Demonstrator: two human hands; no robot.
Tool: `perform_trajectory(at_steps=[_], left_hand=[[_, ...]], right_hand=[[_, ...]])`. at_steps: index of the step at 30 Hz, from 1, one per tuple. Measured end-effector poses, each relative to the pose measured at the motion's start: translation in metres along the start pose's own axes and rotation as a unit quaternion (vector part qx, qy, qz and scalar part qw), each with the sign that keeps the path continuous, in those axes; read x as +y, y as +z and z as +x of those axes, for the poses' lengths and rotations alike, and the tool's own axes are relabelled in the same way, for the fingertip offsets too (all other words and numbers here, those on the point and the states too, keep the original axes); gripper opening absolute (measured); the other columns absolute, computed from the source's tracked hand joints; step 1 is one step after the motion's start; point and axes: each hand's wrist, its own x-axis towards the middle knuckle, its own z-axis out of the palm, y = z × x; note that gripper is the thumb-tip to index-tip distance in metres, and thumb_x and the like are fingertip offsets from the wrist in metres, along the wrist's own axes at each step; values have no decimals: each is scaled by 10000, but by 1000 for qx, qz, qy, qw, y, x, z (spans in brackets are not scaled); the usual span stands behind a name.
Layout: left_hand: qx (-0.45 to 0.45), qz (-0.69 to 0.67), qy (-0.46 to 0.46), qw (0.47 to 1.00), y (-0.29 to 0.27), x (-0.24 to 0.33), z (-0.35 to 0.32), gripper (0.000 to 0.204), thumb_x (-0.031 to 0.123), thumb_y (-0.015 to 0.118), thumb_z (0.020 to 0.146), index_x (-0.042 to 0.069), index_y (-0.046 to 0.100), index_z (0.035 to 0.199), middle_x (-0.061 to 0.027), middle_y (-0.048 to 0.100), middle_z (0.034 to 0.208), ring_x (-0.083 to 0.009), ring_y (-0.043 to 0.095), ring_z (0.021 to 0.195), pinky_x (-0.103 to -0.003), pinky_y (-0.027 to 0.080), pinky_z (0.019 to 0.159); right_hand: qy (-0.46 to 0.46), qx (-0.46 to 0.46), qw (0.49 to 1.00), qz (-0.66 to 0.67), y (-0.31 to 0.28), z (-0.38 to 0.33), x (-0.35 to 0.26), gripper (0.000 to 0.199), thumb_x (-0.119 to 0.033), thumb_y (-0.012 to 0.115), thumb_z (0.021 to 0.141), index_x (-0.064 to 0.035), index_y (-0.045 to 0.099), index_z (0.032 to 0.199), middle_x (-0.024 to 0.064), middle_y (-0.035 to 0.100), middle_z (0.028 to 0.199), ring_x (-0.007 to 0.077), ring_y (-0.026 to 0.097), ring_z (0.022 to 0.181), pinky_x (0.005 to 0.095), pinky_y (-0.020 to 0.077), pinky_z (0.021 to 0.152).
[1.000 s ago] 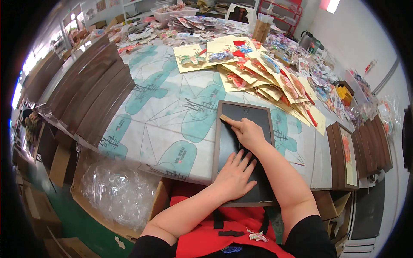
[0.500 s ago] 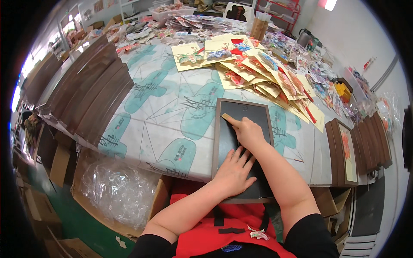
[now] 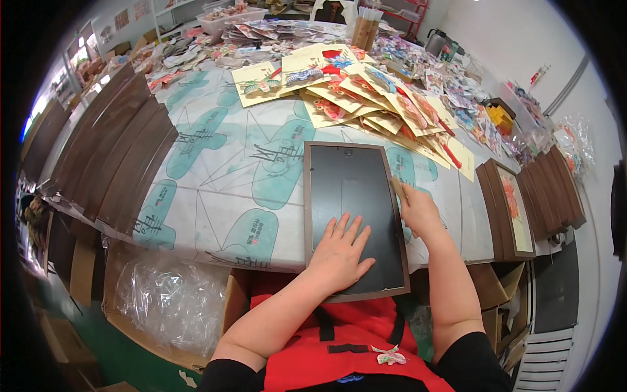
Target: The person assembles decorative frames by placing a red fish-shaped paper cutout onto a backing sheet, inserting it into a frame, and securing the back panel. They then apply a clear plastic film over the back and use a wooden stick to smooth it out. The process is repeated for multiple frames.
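Observation:
A brown picture frame [image 3: 354, 196] lies back side up at the table's near edge, its dark backing board facing me. My left hand [image 3: 341, 253] rests flat on the lower part of that board, fingers spread. Over the frame's right side, my right hand [image 3: 418, 210] is closed on a small flat tan tool [image 3: 398, 187], whose end is at the inner edge of the right rail. The tool's exact kind does not show. Beyond the frame lies a heap of cream cards [image 3: 385, 104] with colourful figures and red tassels.
Stacked brown frames [image 3: 111, 150] stand at the left; more frames [image 3: 506, 209] stand at the right, one showing a red picture. Below the table's left edge is a cardboard box [image 3: 238, 297] holding clear plastic wrap [image 3: 170, 297]. Packaged pieces clutter the far table.
My right hand has moved with the tool from the frame's upper left side to its right side. My left hand stays flat on the board. The whole view has shifted slightly.

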Motion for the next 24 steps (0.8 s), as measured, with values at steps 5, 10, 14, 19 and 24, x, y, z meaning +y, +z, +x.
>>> perform_trajectory(at_steps=[5, 10, 14, 19, 24], left_hand=[[4, -4, 5, 1000, -2, 2, 1, 606, 390, 601, 832, 15, 470, 1290, -226, 407, 1373, -420, 332, 1299, -508, 250, 1078], [-2, -2, 6, 1000, -3, 2, 1, 619, 385, 609, 826, 6, 468, 1294, -229, 411, 1369, -419, 335, 1297, -506, 258, 1076], [-7, 0, 5, 1000, -2, 3, 1, 629, 383, 612, 823, -5, 465, 1296, -233, 412, 1367, -422, 330, 1299, -511, 254, 1077], [3, 12, 7, 1000, 0, 4, -1, 620, 386, 606, 829, -26, 477, 1274, -236, 436, 1345, -417, 356, 1284, -490, 283, 1069], [1, 2, 41, 999, -11, 21, -37, 649, 415, 637, 804, -49, 497, 1235, -225, 472, 1312, -382, 404, 1262, -457, 328, 1052]], right_hand=[[5, 20, 1000, 16, 8, -2, 6, 218, -147, 471, 858, -35, 588, 1004, 223, 642, 816, 412, 612, 793, 507, 476, 723], [-51, 53, 995, -68, 17, -7, -12, 215, -108, 500, 821, -8, 580, 993, 223, 646, 755, 399, 633, 712, 489, 497, 657], [-55, 17, 978, -201, 25, -11, -34, 252, -74, 538, 774, 25, 552, 1005, 192, 661, 717, 349, 665, 673, 437, 517, 603], [-41, 17, 973, -228, 34, -8, -37, 399, -84, 559, 769, -18, 553, 1162, 168, 644, 690, 346, 647, 645, 424, 506, 582], [-178, 104, 978, -1, 28, -28, -7, 409, -108, 566, 823, -116, 553, 1232, 145, 600, 762, 335, 605, 719, 413, 477, 635]])
